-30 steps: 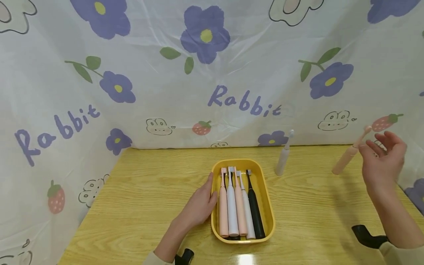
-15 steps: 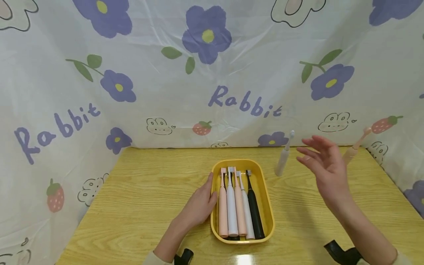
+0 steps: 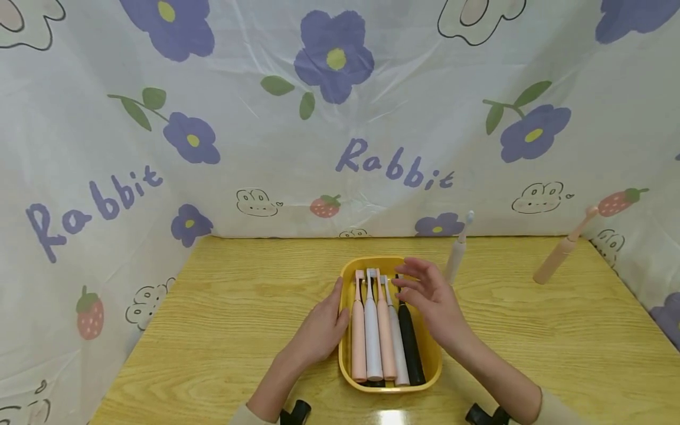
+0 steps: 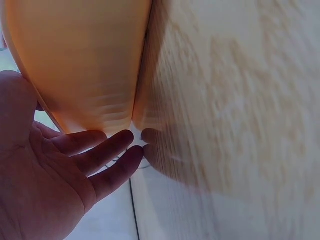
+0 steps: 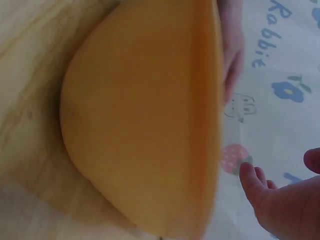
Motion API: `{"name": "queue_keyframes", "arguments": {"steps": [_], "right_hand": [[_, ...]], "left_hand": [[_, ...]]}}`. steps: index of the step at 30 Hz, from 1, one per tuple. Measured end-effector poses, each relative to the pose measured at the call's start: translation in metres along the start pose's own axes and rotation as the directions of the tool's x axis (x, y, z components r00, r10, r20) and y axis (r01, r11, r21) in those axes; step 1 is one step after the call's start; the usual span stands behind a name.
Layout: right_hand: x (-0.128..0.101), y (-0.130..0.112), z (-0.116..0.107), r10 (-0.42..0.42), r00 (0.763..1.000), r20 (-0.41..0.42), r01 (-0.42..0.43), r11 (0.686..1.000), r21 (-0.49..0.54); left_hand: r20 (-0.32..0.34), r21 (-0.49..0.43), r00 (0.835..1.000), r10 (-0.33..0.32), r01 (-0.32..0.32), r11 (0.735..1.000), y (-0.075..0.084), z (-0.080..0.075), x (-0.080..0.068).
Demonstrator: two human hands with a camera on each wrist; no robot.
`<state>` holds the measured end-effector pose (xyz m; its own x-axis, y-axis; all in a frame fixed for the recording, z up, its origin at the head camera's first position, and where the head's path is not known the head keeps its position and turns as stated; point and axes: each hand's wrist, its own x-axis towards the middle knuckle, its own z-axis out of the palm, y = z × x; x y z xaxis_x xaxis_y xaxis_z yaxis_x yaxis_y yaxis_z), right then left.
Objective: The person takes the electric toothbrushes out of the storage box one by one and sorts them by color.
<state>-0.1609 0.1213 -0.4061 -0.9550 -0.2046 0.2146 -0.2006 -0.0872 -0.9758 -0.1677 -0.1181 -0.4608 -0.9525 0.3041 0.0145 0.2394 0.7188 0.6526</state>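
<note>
Right hand (image 3: 427,298) has swung left, now over yellow tray (image 3: 432,360).

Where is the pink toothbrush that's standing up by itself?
In the head view the pink electric toothbrush stands tilted at the table's far right corner, near the curtain, well right of the white upright toothbrush and the yellow tray.

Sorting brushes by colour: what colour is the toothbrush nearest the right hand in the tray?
Black, lying rightmost in the yellow tray; clearest in the head view.
</note>
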Motion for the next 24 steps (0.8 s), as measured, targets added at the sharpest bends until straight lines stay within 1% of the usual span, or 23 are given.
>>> {"name": "queue_keyframes", "arguments": {"steps": [3,7,9,11,15,17,20,24], "right_hand": [[0.000,0.007,0.009,0.140,0.990,0.011,-0.139,0.990,-0.030],[0.000,0.016,0.016,0.272,0.962,0.030,-0.267,0.957,-0.112],[0.002,0.021,0.017,0.318,0.948,0.027,-0.313,0.943,-0.116],[0.006,0.026,0.017,0.355,0.935,0.021,-0.352,0.932,-0.084],[0.015,0.034,0.016,0.414,0.910,0.020,-0.415,0.909,0.038],[0.019,0.038,0.015,0.437,0.899,0.028,-0.437,0.893,0.107],[0.027,0.043,0.014,0.465,0.884,0.044,-0.465,0.867,0.180],[0.037,0.050,0.012,0.506,0.860,0.068,-0.507,0.831,0.230]], "left_hand": [[-0.005,0.001,1.000,0.001,-0.001,1.000,0.000,0.001,0.000],[-0.007,-0.013,1.000,0.000,0.000,1.000,0.000,0.001,0.000],[-0.015,-0.011,1.000,0.004,-0.004,1.000,0.000,0.001,0.000],[-0.022,-0.007,1.000,0.007,-0.007,1.000,0.000,0.001,0.000],[-0.030,-0.005,1.000,0.006,-0.007,1.000,0.001,0.000,0.001],[-0.032,-0.006,0.999,0.005,-0.006,1.000,0.001,0.000,0.001],[-0.024,-0.006,1.000,0.002,-0.002,1.000,0.001,0.000,0.001],[-0.019,-0.001,1.000,0.000,0.000,1.000,0.000,0.000,0.000]]}}
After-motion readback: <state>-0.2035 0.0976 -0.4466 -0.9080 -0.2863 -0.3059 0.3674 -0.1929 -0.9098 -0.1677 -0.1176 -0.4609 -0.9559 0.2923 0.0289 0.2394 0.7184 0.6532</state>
